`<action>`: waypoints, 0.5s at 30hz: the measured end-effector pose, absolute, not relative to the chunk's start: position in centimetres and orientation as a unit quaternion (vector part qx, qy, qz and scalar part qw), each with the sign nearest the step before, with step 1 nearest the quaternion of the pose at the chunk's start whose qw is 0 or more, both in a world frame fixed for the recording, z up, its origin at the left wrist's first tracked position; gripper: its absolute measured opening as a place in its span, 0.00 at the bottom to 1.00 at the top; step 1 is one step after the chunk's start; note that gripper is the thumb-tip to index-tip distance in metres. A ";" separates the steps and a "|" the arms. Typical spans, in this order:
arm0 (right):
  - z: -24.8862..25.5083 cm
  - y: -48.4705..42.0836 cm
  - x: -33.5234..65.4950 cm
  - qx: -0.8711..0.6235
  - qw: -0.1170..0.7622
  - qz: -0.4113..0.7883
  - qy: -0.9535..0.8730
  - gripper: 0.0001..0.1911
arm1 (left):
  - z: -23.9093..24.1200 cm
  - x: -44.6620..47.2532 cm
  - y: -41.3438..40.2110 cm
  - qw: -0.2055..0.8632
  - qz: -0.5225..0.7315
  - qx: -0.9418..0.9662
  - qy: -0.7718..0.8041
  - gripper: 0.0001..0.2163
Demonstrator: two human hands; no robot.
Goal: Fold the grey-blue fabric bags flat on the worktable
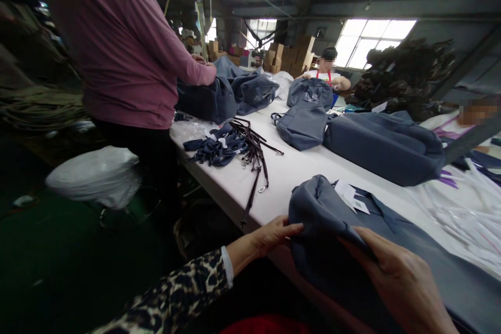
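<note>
A grey-blue fabric bag (324, 209) lies at the near edge of the white table (297, 167), with white paper tags (350, 195) on top of it. My left hand (270, 235) pinches the bag's left edge between thumb and fingers. My right hand (399, 276) grips the fabric from the right, fingers over a fold. Both sleeves show a leopard print.
A bundle of dark straps with metal clips (254, 151) and folded blue pieces (215, 148) lie mid-table. More grey bags (305, 125) (383, 148) sit beyond. A person in a pink top (129, 57) stands at left; another person (329, 70) works at the far end. A white sack (94, 175) lies on the floor.
</note>
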State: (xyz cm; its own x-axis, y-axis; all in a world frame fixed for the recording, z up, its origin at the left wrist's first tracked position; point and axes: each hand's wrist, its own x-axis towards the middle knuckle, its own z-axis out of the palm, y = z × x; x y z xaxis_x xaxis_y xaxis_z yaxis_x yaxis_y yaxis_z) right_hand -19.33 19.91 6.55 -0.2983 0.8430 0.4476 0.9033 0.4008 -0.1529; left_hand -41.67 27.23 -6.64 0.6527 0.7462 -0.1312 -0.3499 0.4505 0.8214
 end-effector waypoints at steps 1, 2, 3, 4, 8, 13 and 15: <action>6.4 20.0 -19.5 -0.539 0.228 -0.064 -0.808 0.16 | -6.9 -41.4 27.4 0.811 0.339 0.404 0.252 0.27; 6.2 20.1 -19.6 -0.538 0.221 -0.071 -0.810 0.16 | -7.3 -41.1 27.6 0.809 0.344 0.402 0.256 0.27; 6.1 20.1 -19.6 -0.539 0.216 -0.083 -0.810 0.16 | -7.6 -40.7 27.7 0.807 0.354 0.395 0.259 0.26; 5.9 20.0 -19.7 -0.542 0.211 -0.100 -0.807 0.16 | -7.9 -40.3 27.8 0.804 0.373 0.382 0.263 0.25; 5.1 18.1 -19.8 -0.538 0.212 -0.194 -0.792 0.18 | -8.4 -39.4 28.1 0.794 0.459 0.294 0.269 0.25; 0.7 14.7 -20.7 -0.454 0.235 -0.275 -0.814 0.25 | -7.4 -39.4 28.3 0.798 0.479 0.249 0.269 0.24; -1.8 14.4 -21.3 -0.459 0.185 -0.262 -0.828 0.23 | -6.9 -39.5 28.1 0.799 0.480 0.255 0.259 0.24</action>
State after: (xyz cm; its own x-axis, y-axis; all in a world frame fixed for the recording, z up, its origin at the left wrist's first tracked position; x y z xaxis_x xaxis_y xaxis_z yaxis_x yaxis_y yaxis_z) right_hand -21.31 14.44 -1.78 -0.5097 0.6644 0.5467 0.8578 0.4411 0.2637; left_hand -39.47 28.13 -6.88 0.4062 0.8982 -0.1683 -0.6343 0.4097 0.6556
